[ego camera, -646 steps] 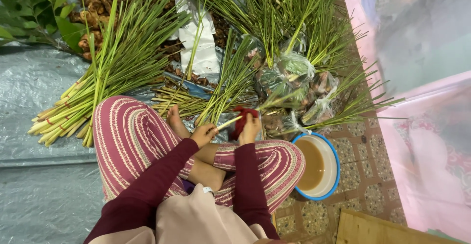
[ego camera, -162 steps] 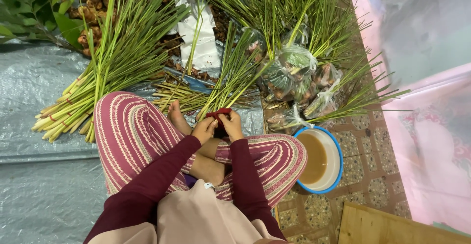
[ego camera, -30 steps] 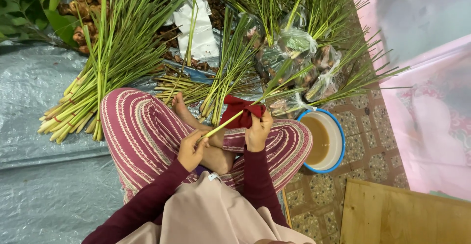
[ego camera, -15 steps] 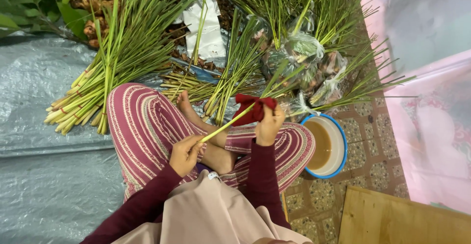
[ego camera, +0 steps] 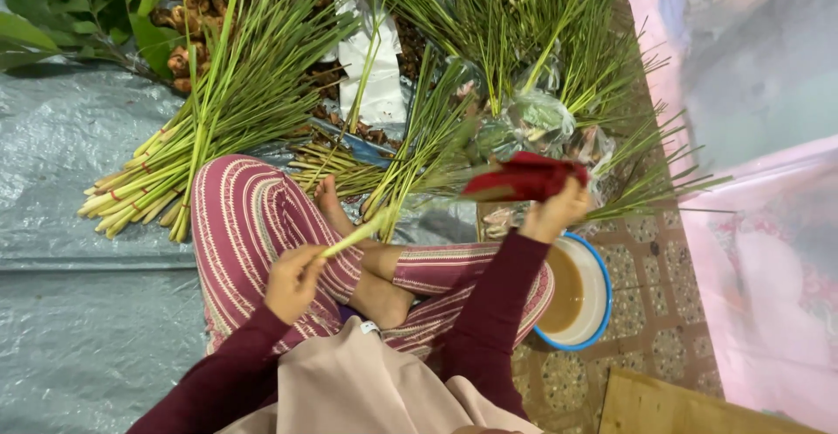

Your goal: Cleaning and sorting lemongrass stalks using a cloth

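Head view looks down on a person seated cross-legged in striped red trousers on a grey tarp [ego camera: 87, 329]. Left hand [ego camera: 292, 281], at about seven o'clock from the frame's centre, is closed around the pale base end of a lemongrass stalk [ego camera: 384, 216], which runs up toward one o'clock from that hand and across to the other. Right hand [ego camera: 550, 211], at about three o'clock from centre, is raised and closed on a red cloth [ego camera: 524, 176] that is bunched over the stalk's upper part; the stalk's leafy end is hidden there among other greens. At five o'clock from the right hand, just beside the right knee, a blue-rimmed white bowl [ego camera: 598, 294] of brownish water sits on patterned tiles. At ten o'clock from centre a large bundle of lemongrass [ego camera: 209, 146] lies on the tarp, bases pointing toward eight o'clock. A smaller bundle [ego camera: 419, 150] lies just past the bare foot, at twelve o'clock from centre. More loose stalks and clear plastic bags [ego camera: 541, 120] are heaped at one o'clock, and a white paper wrapping [ego camera: 371, 76] lies at twelve o'clock. A pink patterned sheet [ego camera: 768, 251] covers the right edge.
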